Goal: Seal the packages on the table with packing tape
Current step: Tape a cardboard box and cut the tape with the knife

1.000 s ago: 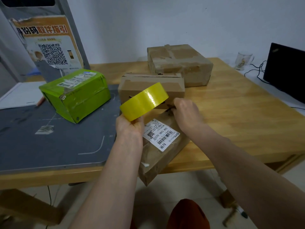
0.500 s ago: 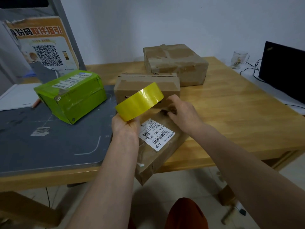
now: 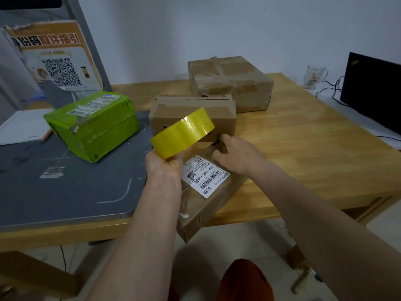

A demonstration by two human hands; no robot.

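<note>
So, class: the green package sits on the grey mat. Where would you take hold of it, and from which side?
Probably from above, palms on the two long side faces of the green package. It lies flat on the grey mat, askew to the mat's edge, with open mat in front. Its glossy wrap may be slippery, so squeeze the flat faces rather than pinch a corner.

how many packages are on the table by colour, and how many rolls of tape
Brown cardboard packages: 3, the labelled one under the hands, the middle one and the far one
Green packages: 1, on the grey mat
Yellow tape rolls: 1, held in the left hand
Total: 5
</note>
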